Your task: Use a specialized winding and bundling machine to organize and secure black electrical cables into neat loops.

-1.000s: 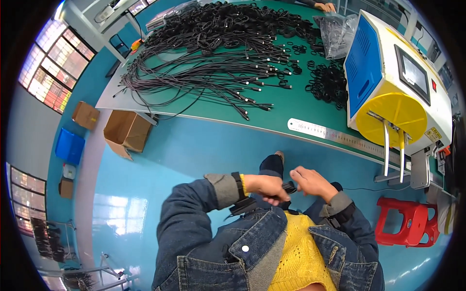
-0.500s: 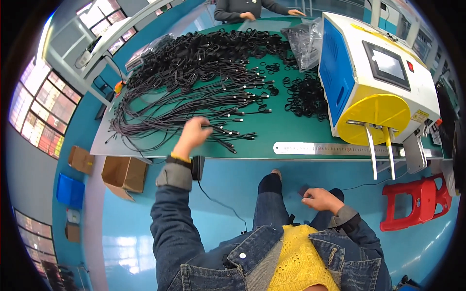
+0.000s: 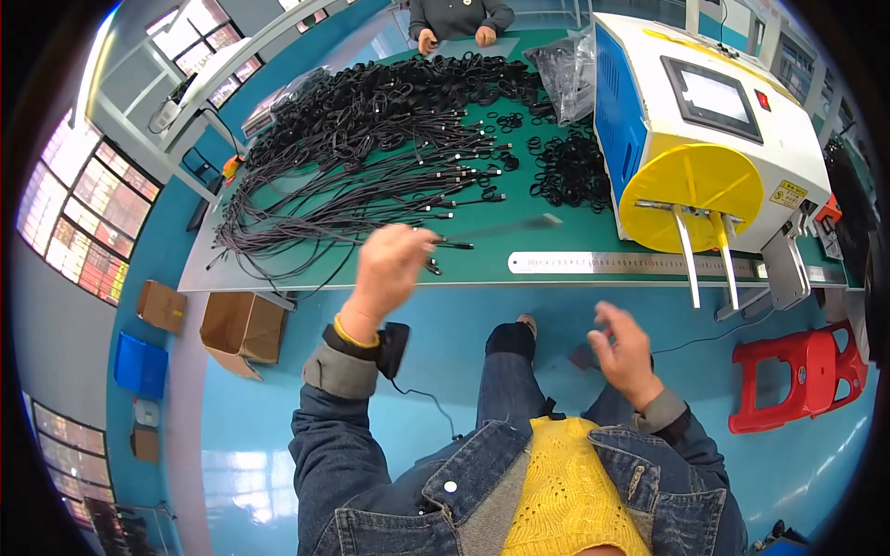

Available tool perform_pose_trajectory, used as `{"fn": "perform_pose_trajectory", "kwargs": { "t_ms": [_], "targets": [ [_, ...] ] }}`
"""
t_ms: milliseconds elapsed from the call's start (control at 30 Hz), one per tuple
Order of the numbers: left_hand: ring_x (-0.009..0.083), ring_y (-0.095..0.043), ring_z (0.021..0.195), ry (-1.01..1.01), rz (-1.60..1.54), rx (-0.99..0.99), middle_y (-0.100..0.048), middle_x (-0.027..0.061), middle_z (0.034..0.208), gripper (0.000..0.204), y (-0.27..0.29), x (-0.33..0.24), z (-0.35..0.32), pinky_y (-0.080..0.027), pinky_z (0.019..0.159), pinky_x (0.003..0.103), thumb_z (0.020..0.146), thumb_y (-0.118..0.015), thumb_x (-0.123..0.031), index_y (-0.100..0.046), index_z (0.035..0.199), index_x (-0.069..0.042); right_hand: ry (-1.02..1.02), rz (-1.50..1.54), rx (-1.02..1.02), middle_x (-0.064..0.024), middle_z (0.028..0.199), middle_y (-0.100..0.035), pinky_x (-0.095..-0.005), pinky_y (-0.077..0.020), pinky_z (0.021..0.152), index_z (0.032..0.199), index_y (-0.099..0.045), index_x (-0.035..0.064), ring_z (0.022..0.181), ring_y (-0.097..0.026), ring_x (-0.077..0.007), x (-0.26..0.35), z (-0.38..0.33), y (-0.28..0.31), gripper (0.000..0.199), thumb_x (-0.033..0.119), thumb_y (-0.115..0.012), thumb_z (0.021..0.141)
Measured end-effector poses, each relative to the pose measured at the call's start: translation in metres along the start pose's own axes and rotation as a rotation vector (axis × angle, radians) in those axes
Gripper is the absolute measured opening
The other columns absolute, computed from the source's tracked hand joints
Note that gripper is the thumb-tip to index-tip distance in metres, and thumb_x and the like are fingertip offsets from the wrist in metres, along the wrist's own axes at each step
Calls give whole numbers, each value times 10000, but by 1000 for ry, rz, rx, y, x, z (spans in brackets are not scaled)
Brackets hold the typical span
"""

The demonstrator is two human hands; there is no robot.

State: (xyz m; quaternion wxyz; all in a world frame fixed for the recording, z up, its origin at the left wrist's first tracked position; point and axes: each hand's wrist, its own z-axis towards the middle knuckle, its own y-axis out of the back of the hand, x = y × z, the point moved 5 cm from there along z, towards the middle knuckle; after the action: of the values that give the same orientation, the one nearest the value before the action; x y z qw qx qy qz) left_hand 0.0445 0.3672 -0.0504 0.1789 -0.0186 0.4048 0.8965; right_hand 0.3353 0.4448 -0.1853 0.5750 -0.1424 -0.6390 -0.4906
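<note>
My left hand (image 3: 387, 271) is closed on a black cable (image 3: 505, 227) above the table's near edge. The free end of this cable is smeared by motion and points right, with a pale plug at its tip. Behind that hand lies a fan of loose black cables (image 3: 306, 206), most plugs facing right. My right hand (image 3: 625, 358) is raised in front of the table edge, thumb and fingers apart, holding nothing. A steel ruler (image 3: 603, 264) lies along the near edge, beyond my right hand.
On the right stands a white and blue machine (image 3: 640, 139) with a yellow disc (image 3: 691, 199) and two prongs jutting toward me. Coiled black cables (image 3: 399, 88) and small black loops (image 3: 570, 171) cover the back. A person (image 3: 459, 18) sits opposite. A red stool (image 3: 788, 380) stands lower right.
My left hand has come up and toward me, drawing one cable from the fan. My right hand has risen toward the table, its fingers spreading. The person opposite has moved both hands leftward.
</note>
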Motion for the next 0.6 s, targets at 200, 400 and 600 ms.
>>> {"fn": "perform_pose_trajectory", "kwargs": {
  "t_ms": [200,400,600],
  "targets": [
    [244,-542,577,-81,-377,218,-549,92,657,73,-77,-124,4,-435,528,324,767,-602,-18,-606,840,-14,704,-583,-462,-208,1002,-597,-357,-497,746,1055,-569,-82,861,-590,-355,61,-40,63,300,-32,-611,762],
    [255,-559,617,58,-774,351,-584,103,714,72,-129,-162,42,-445,550,318,830,-580,-85,-597,842,-15,612,-728,-627,-204,994,-603,-377,-501,759,1049,-569,-79,885,-599,-361,33,-54,122,316,-99,-598,735],
    [155,-516,593,-13,-591,-16,-549,78,678,98,-161,-175,117,-417,552,256,819,-608,-37,-644,904,-5,517,-641,-813,-168,856,-634,-352,-509,638,980,-599,-15,748,-625,-326,8,-16,192,210,-28,-608,770]
  ]
}}
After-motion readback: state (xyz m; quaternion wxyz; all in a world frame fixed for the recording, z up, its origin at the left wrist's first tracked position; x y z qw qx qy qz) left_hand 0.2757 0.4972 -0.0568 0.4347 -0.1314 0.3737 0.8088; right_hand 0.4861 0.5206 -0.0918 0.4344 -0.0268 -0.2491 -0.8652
